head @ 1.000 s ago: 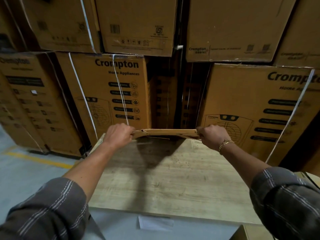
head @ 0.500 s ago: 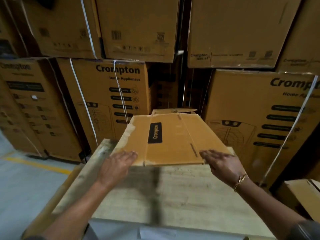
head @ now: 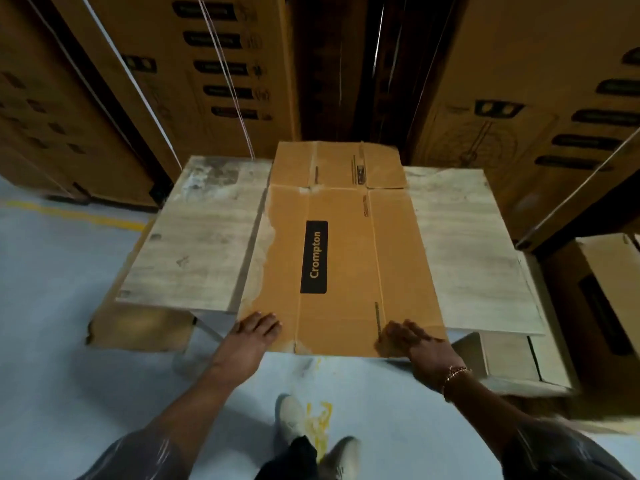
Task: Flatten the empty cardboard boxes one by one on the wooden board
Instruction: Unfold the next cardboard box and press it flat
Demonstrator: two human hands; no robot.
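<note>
A flattened brown cardboard box (head: pixel 339 251) with a black "Crompton" label lies along the middle of the pale wooden board (head: pixel 194 237). Its near end overhangs the board's front edge and its far flaps reach the back edge. My left hand (head: pixel 256 329) rests palm down on the near left corner, fingers spread. My right hand (head: pixel 407 337), with a gold bracelet at the wrist, lies flat on the near right corner. Neither hand grips anything.
Tall stacked Crompton cartons (head: pixel 207 74) with white straps wall off the back and both sides. The board rests on cardboard boxes (head: pixel 138 327). Another carton (head: pixel 602 306) stands at the right. My feet (head: pixel 311 441) are on the grey floor by a yellow mark.
The box, held folded and raised at the board's far side a second ago, now lies flat on the board. Both hands moved from gripping its ends to pressing its near edge.
</note>
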